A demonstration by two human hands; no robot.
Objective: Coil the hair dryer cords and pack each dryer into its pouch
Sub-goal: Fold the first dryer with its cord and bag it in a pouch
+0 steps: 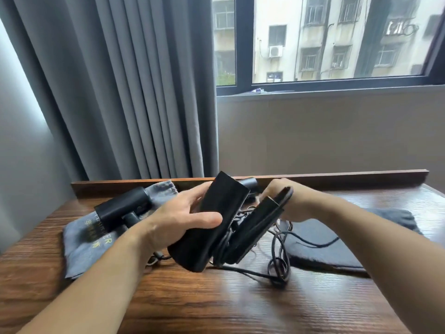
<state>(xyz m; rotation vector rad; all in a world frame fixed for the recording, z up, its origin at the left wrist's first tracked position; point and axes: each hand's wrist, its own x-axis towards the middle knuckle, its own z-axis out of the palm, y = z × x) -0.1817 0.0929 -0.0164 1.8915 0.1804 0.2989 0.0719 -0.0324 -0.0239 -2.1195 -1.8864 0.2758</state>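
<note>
Loose cord point(279, 266) sprawls on the worktop point(216, 304); coil it snug first; left hand point(178, 218) and right hand point(296, 201) each grip one lip of the black pouch point(224, 203), spreading it (keep the mouth wide); behind, a hair dryer point(125, 206) lies on a grey pouch point(91, 239).

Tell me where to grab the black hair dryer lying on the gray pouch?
Grab the hair dryer by its short handle, coming from the near side. The handle sticks out toward you over the gray pouch and looks slimmer than the fat barrel, so fingers probably wrap it easily.
</note>
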